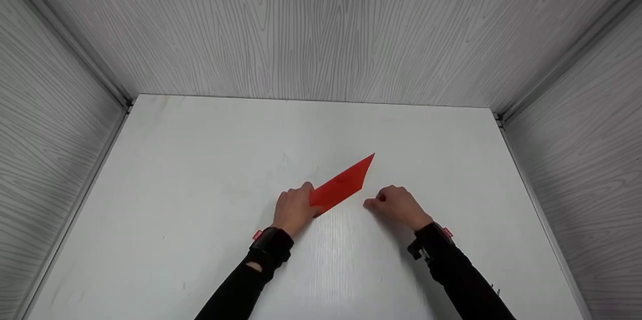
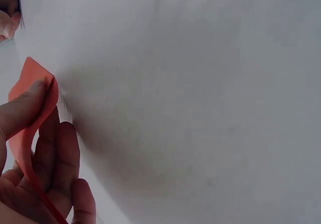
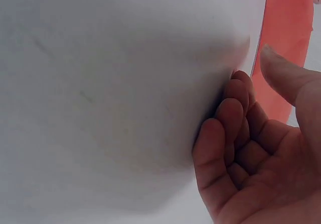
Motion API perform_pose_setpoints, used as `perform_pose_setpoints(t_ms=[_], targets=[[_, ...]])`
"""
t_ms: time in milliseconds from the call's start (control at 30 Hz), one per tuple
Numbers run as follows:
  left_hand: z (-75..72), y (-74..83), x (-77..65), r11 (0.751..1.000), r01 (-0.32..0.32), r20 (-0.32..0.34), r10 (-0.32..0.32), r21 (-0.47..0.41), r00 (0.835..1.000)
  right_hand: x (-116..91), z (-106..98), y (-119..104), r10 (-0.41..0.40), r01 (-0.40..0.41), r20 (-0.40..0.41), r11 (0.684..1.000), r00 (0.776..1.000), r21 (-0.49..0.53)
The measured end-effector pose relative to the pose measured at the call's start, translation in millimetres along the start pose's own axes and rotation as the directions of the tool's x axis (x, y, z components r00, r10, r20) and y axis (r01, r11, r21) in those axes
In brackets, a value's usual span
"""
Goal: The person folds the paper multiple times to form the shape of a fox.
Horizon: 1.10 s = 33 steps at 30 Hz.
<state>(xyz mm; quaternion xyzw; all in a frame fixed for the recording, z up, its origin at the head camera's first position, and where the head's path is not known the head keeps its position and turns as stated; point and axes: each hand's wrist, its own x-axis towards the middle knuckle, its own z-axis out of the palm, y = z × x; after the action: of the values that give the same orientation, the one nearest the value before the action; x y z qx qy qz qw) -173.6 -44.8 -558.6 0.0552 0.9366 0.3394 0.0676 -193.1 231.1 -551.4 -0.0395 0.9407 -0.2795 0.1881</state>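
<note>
Nearest you, your left sleeve (image 1: 228,292) and right sleeve (image 1: 471,285), both black, come in from the bottom edge of the head view. Each ends at a dark wristband, the left wristband (image 1: 273,246) and the right wristband (image 1: 435,241), and each band shows a small red tag. Past them, your left hand (image 1: 293,209) is clamped on the red sheet (image 1: 341,192), gripping its near left end. Your left wrist view shows your thumb laid along one face of it and your fingers behind the other, the material bowing between them. Your right hand (image 1: 398,207) holds nothing; its fingers are loosely curled and its thumb stands apart from them, near the sheet but not touching it. The sheet slants up and away to the right from your left hand, its far end narrowing to a pointed corner, around the middle of the white tabletop (image 1: 200,169). You cannot tell whether its lower edge touches that surface. Farther out, a grey wood-grain left panel (image 1: 55,129) and right panel (image 1: 577,149) flank the tabletop, and a matching back panel (image 1: 321,29) rises beyond its far edge.
</note>
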Motion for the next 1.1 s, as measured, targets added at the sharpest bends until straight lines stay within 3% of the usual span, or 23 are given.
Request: perform_pose_setpoints(t_ms=[233,400,533,667,833,900,967,1100], targets=[[-1.2,1.6,0.5,0.988,0.038,-0.012,-0.041,-0.149,0.999,2.9,7.3,-6.5,-0.053,0.06,-0.093,0.996,0.994,0.066],[-3.3,6.1,-0.1,0.957,0.083,0.002,-0.086,-0.277,0.996,5.2,16.1,-18.6,-0.082,0.107,-0.16,0.982,0.984,0.154],[-3.2,9.3,-2.1,0.926,0.076,-0.012,-0.087,-0.369,0.996,5.8,20.3,-28.5,-0.071,0.129,-0.212,0.953,0.975,0.273],[-1.3,12.2,-3.4,0.892,0.036,-0.049,-0.065,-0.451,0.997,6.7,19.8,-35.5,-0.104,0.188,-0.215,0.889,0.971,0.418],[-0.3,17.8,-6.6,0.857,0.019,-0.047,-0.05,-0.515,0.998,6.6,17.5,-40.8,-0.124,0.227,-0.203,0.734,0.971,0.64],[-0.7,18.9,-8.2,0.853,0.025,-0.03,-0.047,-0.521,0.998,6.1,16.5,-43.5,-0.11,0.228,-0.212,0.692,0.971,0.685],[-1.4,19.2,-9.5,0.851,0.035,-0.011,-0.047,-0.524,0.999,5.4,15.6,-46.5,-0.091,0.225,-0.223,0.675,0.97,0.702],[-3.0,16.5,-10.1,0.846,0.035,0.019,-0.03,-0.533,0.999,3.1,12.9,-52.9,-0.09,0.246,-0.254,0.68,0.963,0.691]])
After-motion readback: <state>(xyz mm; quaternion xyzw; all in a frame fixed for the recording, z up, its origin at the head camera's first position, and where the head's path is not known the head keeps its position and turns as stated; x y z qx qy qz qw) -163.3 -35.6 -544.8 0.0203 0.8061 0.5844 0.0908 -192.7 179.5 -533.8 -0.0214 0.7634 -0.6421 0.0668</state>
